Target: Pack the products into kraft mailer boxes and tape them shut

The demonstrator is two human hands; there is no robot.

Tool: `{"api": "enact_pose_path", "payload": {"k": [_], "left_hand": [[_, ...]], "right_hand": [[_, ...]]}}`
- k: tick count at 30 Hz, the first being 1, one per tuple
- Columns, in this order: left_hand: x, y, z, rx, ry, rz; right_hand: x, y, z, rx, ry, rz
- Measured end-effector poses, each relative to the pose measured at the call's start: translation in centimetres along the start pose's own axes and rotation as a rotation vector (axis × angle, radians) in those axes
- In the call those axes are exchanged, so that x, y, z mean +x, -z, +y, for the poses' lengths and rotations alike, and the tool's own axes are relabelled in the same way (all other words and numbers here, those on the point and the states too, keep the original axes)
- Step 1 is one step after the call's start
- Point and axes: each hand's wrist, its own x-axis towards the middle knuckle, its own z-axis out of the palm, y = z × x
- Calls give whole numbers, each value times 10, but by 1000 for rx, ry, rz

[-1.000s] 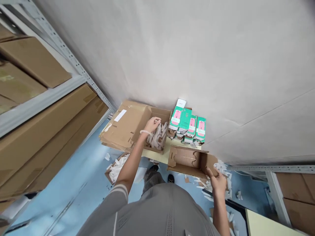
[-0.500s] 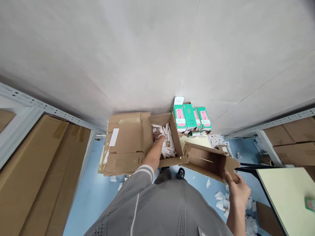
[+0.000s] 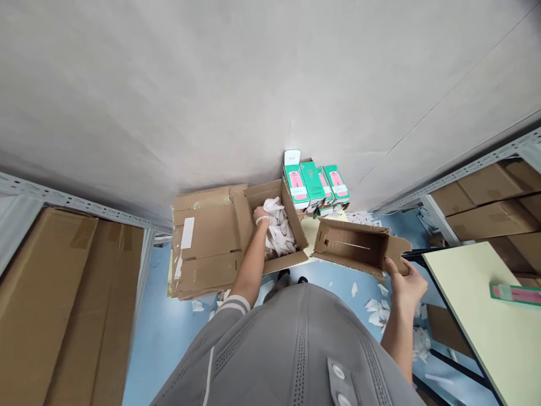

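My left hand (image 3: 261,215) reaches into an open cardboard box (image 3: 298,217) filled with crumpled white paper (image 3: 279,228). Its fingers curl at the paper's left side and are partly hidden by a bunch that rises there. Between thumb and fingers, my right hand (image 3: 406,282) grips the end flap of a smaller open carton (image 3: 354,241). This carton is tilted toward me, and its brown inside shows no contents.
Flattened cardboard (image 3: 213,228) is stacked left of the box. Several green and pink packages (image 3: 311,183) stand against the wall. Shelves with large cartons (image 3: 54,304) flank both sides. A pale table (image 3: 477,304) is at right. Paper scraps (image 3: 378,313) litter the blue floor (image 3: 160,316).
My left hand has moved to the paper's left side, and the paper there is now bunched higher. My right hand keeps its hold on the carton. The view has shifted slightly.
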Motion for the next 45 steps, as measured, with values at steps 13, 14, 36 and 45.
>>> {"api": "enact_pose_path", "payload": {"k": [13,14,36,45], "left_hand": [[-32,76,-2,-584,-301,429],[-37,81,1,-666,-306,441],[-187,-39,90,-307,-1196,-442],[-176,-49,84,194,-1256,-759]], "right_hand": [[7,3,-7,181,32,-55],[4,3,-9,181,22,-61],[-31,8,-34,188,-76,-36],[-35,12,-31,216,-148,-63]]}}
